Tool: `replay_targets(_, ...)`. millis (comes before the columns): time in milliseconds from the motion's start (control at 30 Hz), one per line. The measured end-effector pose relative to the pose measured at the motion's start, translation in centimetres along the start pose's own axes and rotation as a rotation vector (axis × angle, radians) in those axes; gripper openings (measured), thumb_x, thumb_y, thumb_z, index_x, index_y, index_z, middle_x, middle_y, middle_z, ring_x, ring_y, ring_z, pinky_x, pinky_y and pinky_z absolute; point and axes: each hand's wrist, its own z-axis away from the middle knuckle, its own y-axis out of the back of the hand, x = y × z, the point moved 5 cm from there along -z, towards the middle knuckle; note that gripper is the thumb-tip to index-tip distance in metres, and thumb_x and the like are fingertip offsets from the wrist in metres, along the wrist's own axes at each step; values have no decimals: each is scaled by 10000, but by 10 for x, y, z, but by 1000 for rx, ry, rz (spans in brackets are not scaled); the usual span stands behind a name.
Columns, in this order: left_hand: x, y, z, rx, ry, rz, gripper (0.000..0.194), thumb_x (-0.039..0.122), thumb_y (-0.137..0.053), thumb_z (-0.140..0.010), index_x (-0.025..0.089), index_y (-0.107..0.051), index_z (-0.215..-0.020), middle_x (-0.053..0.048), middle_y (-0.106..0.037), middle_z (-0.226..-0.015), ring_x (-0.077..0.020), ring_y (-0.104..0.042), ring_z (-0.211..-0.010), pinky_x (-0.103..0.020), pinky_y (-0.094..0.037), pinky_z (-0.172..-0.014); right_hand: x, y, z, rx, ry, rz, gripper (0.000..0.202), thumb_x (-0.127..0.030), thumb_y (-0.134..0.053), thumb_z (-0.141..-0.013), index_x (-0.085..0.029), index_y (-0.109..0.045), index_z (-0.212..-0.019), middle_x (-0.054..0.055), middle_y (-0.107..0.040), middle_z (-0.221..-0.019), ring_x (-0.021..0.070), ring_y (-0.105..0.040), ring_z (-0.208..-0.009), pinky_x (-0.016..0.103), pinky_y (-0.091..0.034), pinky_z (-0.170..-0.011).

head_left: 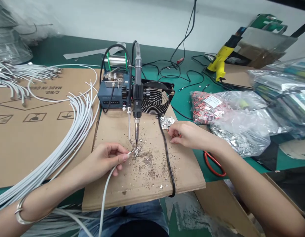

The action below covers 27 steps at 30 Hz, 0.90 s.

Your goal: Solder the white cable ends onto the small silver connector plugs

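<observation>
My left hand (112,158) pinches a white cable (106,187) near its end, and the cable hangs down towards my lap. The cable's end sits just left of a soldering iron (137,108), which is clamped upright in a stand with its tip down. Solder crumbs (136,150) lie under the tip. My right hand (180,132) is at a pile of small silvery metal connectors (166,122), fingers curled together. Bits of red-orange show beneath its fingers; what it holds is hidden.
A blue soldering station (114,95) and a black fan (156,100) stand behind the cardboard (113,194). A black cord (168,161) crosses it. White cables (78,121) lie left. Right are bags of red parts (208,107) and metal parts (241,135), a red handle (214,166) and a yellow tool (222,57).
</observation>
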Motion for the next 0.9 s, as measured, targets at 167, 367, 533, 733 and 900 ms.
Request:
replay_targets(167,6,-3,-3,9,16,36,159,270,-617,-711,123,-569,-743,56,-500,-479,-68,-443,-396,-184,-355,-378,-8,4,7,41,-8,-103,59,-95,-610,-754,-151,-625,-754,-3,-625,-633,129,-562,-569,230,-361,-532)
replay_targets(367,4,-3,-5,-22,51,38,189,233,-602,-746,89,-607,-869,67,-490,-445,-49,-386,-347,-162,-293,-350,-40,-8,6,14,8,-523,79,-232,-595,-827,-171,-639,-804,0,-667,-698,106,-595,-592,214,-422,-548)
replay_targets(533,2,-1,-6,-7,32,69,231,292,-622,-731,101,-618,-860,66,-485,-440,-50,-388,-357,-154,-297,-350,-63,-32,-12,-152,-87,-1040,121,-260,-582,-821,-144,-592,-790,-1,-601,-593,92,-562,-509,207,-455,-499)
replay_targets(733,3,-3,-7,-44,-1,101,209,283,-604,-739,94,-636,-821,58,-499,-449,-45,-396,-351,-143,-314,-336,-69,-54,-20,-142,-330,-1433,204,-210,-751,-655,-130,-585,-743,10,-639,-598,104,-632,-558,198,-537,-544)
replay_targets(900,4,-5,-6,-67,-25,144,158,247,-592,-754,97,-642,-767,56,-505,-448,-46,-410,-364,-138,-348,-339,-71,-58,-20,-83,-408,-1589,274,-226,-793,-620,-127,-582,-762,-3,-654,-618,94,-658,-552,171,-570,-555)
